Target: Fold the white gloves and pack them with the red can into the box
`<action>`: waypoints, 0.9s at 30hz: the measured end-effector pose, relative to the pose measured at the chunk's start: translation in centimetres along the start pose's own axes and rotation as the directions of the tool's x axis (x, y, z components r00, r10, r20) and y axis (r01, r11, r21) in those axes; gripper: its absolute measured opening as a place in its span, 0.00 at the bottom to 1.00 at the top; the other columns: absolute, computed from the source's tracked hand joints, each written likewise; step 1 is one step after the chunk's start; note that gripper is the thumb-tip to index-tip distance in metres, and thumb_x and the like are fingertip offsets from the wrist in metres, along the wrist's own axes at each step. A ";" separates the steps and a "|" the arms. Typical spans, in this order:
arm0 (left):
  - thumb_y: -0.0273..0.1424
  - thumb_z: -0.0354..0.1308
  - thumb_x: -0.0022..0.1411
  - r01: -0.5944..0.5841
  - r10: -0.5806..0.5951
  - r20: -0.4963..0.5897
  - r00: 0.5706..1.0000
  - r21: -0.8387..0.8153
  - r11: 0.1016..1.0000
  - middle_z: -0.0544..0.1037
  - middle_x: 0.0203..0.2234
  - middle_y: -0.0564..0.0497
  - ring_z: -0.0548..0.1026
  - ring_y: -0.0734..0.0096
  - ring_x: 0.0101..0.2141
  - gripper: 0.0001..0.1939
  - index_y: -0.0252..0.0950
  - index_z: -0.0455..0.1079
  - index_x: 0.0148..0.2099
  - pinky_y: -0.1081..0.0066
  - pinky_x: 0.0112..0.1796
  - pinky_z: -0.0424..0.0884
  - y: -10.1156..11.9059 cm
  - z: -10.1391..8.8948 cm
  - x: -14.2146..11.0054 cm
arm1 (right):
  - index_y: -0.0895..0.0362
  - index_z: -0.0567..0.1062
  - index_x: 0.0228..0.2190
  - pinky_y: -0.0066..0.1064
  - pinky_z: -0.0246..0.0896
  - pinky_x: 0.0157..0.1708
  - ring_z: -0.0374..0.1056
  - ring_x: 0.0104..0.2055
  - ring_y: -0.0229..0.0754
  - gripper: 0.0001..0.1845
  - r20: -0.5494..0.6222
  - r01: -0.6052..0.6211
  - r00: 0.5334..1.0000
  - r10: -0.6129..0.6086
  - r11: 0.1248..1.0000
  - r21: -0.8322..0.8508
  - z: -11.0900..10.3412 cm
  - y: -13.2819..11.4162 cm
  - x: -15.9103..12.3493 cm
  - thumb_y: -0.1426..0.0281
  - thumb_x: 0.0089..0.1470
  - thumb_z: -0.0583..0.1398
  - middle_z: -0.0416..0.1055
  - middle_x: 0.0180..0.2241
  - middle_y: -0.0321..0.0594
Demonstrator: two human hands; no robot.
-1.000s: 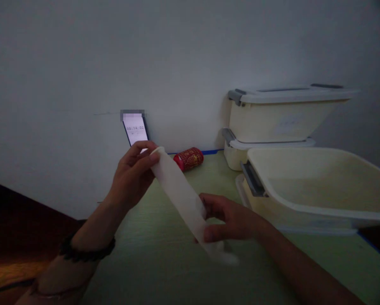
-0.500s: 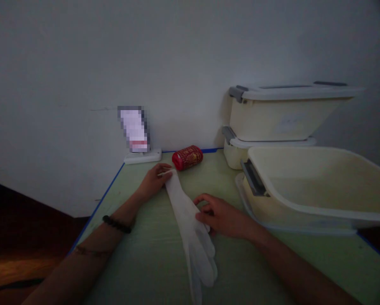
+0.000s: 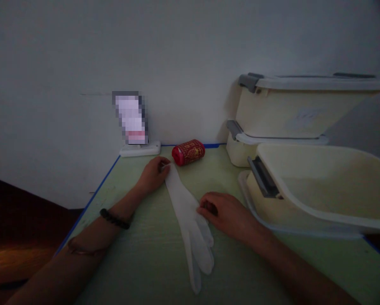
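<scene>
Head view: holding the cuff of a white glove (image 3: 188, 212) with the left hand (image 3: 153, 174), between 10 and 11 o'clock from the glove's middle. Clamped on the thin cuff there, with thumb and fingers close together. At 3 o'clock, touching the glove's side with the right hand (image 3: 231, 215), with fingers curled. Hard to tell if pinching or only resting on it. Lying on the green table (image 3: 139, 258), glove fingers down toward 6 o'clock. Up at 12 o'clock, a red and gold tube-shaped thing (image 3: 188, 152) on its side. At 11 o'clock, a tilted phone (image 3: 131, 118) by a white base (image 3: 142, 149). At 2 o'clock, stacked pale boxes (image 3: 279, 114). At 3 o'clock, past the right hand, an open-topped box (image 3: 272, 213).
</scene>
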State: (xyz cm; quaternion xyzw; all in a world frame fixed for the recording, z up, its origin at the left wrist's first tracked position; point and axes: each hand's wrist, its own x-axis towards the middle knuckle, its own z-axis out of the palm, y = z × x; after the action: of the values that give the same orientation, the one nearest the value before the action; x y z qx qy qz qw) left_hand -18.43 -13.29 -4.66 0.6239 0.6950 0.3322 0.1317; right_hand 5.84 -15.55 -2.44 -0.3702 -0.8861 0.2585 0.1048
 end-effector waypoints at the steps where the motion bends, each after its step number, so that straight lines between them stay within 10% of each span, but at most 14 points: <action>1: 0.36 0.49 0.55 -0.005 0.004 0.004 1.000 0.029 1.000 0.74 0.33 0.46 0.71 0.67 0.29 0.13 0.34 0.66 0.40 0.68 0.32 0.67 -0.1 0.0 0.1 | 0.56 0.70 0.25 0.26 0.49 0.23 0.62 0.24 0.35 0.10 0.023 -0.012 1.000 0.012 1.000 0.001 -0.1 0.0 -0.2 0.64 0.53 0.55 0.68 0.23 0.35; 14: 0.36 0.47 0.59 -0.026 0.025 -0.025 0.999 -0.013 1.000 0.73 0.32 0.49 0.70 0.69 0.31 0.11 0.35 0.63 0.39 0.70 0.34 0.66 -0.4 0.2 0.3 | 0.56 0.69 0.22 0.27 0.46 0.23 0.61 0.23 0.36 0.09 0.158 -0.007 0.987 0.019 0.997 -0.080 -1.0 -0.4 -1.8 0.68 0.51 0.54 0.66 0.20 0.34; 19: 0.39 0.46 0.59 -0.017 0.037 -0.085 0.996 0.224 0.974 0.71 0.35 0.42 0.69 0.59 0.38 0.16 0.32 0.64 0.40 0.62 0.40 0.65 -0.5 0.5 0.3 | 0.56 0.67 0.24 0.26 0.45 0.22 0.60 0.23 0.35 0.08 0.159 -0.056 0.986 0.057 0.998 -0.011 -1.3 -0.1 -1.6 0.65 0.51 0.56 0.66 0.20 0.33; 27: 0.38 0.49 0.55 0.075 -0.051 -0.076 0.996 0.357 0.931 0.69 0.39 0.37 0.64 0.47 0.43 0.15 0.32 0.67 0.35 0.52 0.43 0.60 -0.7 0.1 0.0 | 0.57 0.67 0.31 0.28 0.54 0.27 0.63 0.28 0.37 0.05 -0.153 -0.032 0.987 0.049 0.993 0.114 0.7 0.4 0.4 0.68 0.53 0.54 0.67 0.26 0.37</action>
State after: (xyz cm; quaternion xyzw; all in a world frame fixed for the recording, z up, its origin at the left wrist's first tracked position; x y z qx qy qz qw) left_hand -18.93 -13.25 -5.14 0.6037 0.7675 0.2157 0.0030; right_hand 5.52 -15.32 -3.24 -0.4007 -0.8518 0.2798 0.1887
